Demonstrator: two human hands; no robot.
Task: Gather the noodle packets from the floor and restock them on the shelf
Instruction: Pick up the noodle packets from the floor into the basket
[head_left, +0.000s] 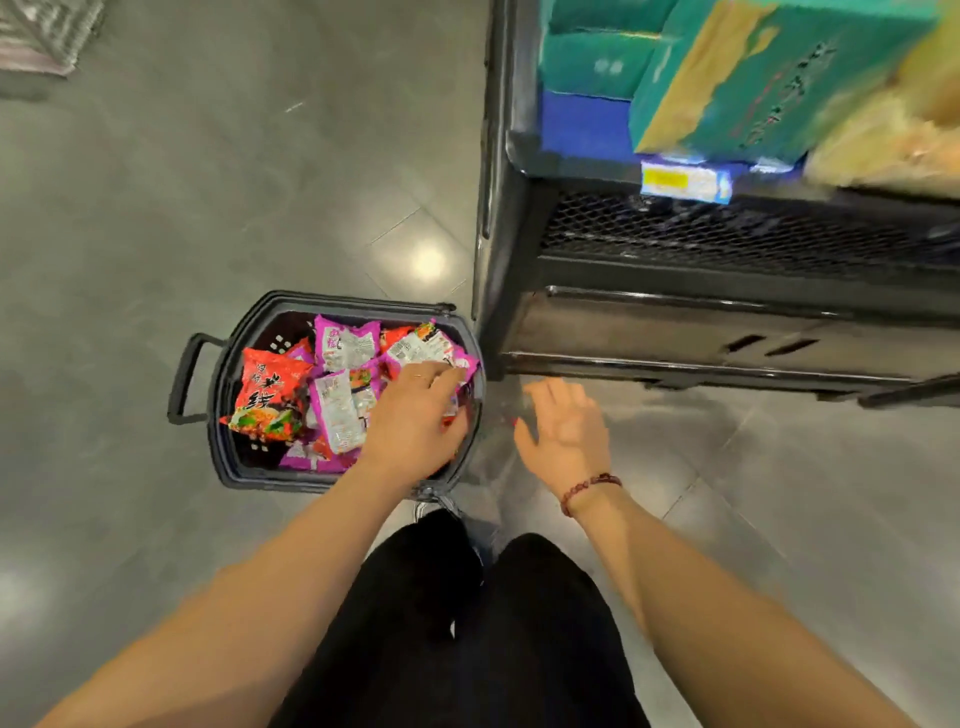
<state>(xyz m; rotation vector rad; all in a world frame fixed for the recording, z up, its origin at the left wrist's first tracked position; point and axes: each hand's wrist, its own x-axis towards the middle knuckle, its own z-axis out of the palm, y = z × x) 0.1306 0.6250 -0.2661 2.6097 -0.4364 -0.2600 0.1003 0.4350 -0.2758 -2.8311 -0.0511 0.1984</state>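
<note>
Left hand (415, 421) is curled on a purple noodle packet (422, 347) among the packets piled in the basket (332, 301) on the floor (156, 208). Right hand (566, 426) is held spread, empty, beside the shelf (675, 322).

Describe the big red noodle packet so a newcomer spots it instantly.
Start at the black shelf unit; a dark basket sits on the floor by its left corner. The red packet lies on top at the basket's left side. Its neighbours are mostly purple; it shows a full orange-red front with large dark characters.
</note>
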